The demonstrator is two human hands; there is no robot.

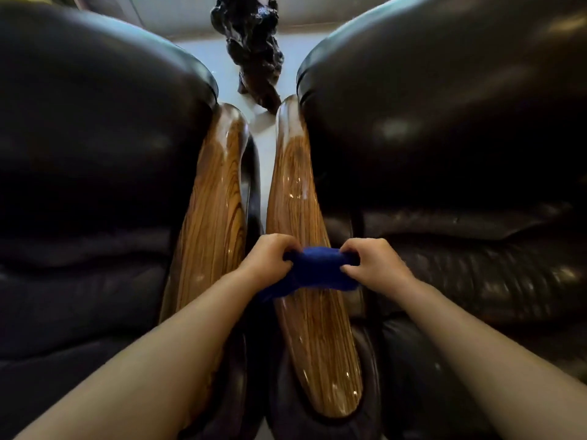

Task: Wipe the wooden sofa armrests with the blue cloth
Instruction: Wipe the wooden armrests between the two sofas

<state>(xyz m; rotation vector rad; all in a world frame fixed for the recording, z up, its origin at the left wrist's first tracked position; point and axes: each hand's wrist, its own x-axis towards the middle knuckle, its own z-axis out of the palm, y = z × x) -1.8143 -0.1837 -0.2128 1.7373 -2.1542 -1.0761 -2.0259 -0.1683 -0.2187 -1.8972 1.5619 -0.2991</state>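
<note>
Two glossy wooden armrests with strong grain run side by side down the middle: the left armrest (216, 198) and the right armrest (297, 198). A dark blue cloth (317, 269) lies bunched across the right armrest about halfway along it. My left hand (270, 257) grips the cloth's left end and my right hand (373, 262) grips its right end. Both hands are closed on the fabric. The part of the armrest under the cloth is hidden.
Dark leather sofa seats flank the armrests, one at the left (95, 154) and one at the right (444, 138). A narrow gap of pale floor (263, 134) separates them. A dark carved wooden piece (254, 52) stands beyond the armrests' far ends.
</note>
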